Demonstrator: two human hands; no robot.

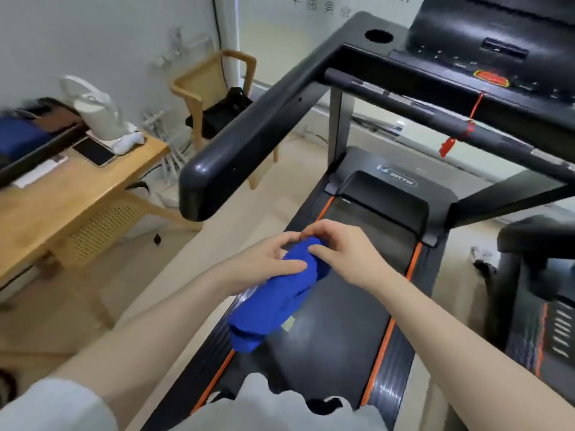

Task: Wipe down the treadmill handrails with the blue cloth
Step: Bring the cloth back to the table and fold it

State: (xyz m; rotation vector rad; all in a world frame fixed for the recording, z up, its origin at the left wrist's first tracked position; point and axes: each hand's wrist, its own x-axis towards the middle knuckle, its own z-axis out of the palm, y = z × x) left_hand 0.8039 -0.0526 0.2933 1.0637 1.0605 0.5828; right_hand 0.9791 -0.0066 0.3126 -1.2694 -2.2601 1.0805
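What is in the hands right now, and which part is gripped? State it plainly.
Both hands hold the blue cloth at its bunched upper end: left hand from the left, right hand from the right. The lower end hangs free.

Two hands show above the treadmill's belt: the left hand and the right hand. Between them is one blue cloth, both sets of fingers closed on it.

The treadmill has one left handrail, one front crossbar, one round cup hole and one red safety clip hanging off the crossbar. Two orange stripes edge the belt.

Left of the treadmill stands one wooden table, carrying one white kettle, one phone and one white remote. Beyond the table stands one wooden chair with one black bag on it.

Right of the treadmill, part of one second machine shows.
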